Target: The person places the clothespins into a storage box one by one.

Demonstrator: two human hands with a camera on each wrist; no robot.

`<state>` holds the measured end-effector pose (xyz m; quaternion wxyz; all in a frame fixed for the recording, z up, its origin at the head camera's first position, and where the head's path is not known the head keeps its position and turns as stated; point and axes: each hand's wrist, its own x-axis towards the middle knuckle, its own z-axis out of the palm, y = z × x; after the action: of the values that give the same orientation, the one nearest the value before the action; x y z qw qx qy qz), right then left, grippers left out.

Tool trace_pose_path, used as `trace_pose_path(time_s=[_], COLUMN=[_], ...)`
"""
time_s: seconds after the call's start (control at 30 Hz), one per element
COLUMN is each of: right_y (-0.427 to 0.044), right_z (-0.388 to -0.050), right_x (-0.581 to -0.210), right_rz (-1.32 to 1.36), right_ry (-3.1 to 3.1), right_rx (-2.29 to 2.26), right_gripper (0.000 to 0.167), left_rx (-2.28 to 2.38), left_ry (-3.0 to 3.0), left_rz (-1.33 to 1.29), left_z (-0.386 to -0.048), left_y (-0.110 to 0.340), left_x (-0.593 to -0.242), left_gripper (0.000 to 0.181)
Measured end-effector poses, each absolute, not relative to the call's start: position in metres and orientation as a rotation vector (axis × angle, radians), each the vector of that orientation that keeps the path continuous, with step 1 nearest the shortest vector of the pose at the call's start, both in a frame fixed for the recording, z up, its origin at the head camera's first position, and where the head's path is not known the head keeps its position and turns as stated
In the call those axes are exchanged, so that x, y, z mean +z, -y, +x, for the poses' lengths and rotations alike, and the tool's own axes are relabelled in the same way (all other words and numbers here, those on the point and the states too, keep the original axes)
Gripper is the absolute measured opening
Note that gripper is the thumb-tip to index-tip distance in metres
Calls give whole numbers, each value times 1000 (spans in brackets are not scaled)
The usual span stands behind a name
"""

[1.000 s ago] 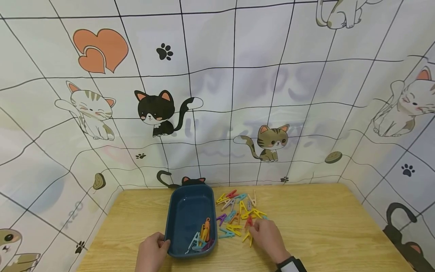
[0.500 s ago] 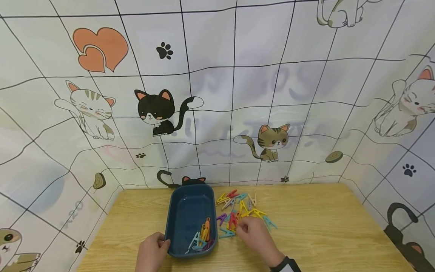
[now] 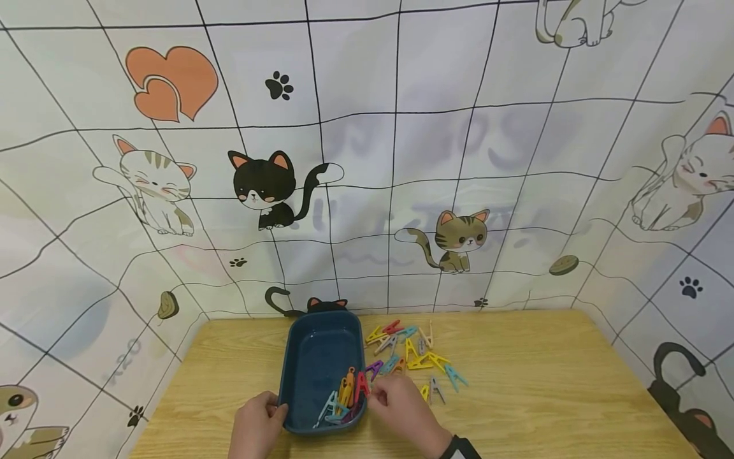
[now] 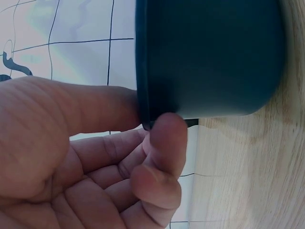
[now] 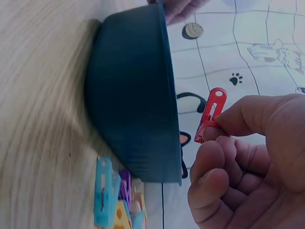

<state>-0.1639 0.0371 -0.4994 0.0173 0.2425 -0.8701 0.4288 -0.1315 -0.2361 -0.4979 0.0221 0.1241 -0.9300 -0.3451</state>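
Note:
A dark blue tub (image 3: 321,344) stands on the table, with several clothespins (image 3: 344,392), orange, yellow, light blue and purple, in its near right corner. My left hand (image 3: 255,424) pinches the tub's left rim between thumb and fingers; the left wrist view shows the thumb over the rim (image 4: 143,62). Between thumb and forefinger, my right hand (image 3: 404,408) pinches a red clothespin (image 5: 212,114) by one end. In the head view that clothespin is at the tub's right rim. Right of the tub lies a loose group of clothespins (image 3: 421,363), partly hidden by my right hand.
The wooden table (image 3: 516,370) extends to the right of the clothespins. A white cloth wall (image 3: 367,159) printed with cats stands behind the table and at both sides. A light blue clothespin (image 5: 104,191) lies close to the tub's wall.
My right hand has picked the red clothespin out of the loose group and carried it left to the tub's right rim. A grey clothespin now shows where the hand was. My left hand stays put.

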Motion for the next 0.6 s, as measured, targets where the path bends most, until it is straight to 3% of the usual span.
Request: trace_pose_path(time_s=[0.6], right_y=[-27], right_z=[-156], right_x=[-502], right_rz=[740], right_ry=[2767], right_rx=[1372], right_gripper=[33], left_rx=[-1085], left_ry=[2900], left_rz=[414], left_z=[-132], left_y=[235], left_x=[-499], left_gripper=[9])
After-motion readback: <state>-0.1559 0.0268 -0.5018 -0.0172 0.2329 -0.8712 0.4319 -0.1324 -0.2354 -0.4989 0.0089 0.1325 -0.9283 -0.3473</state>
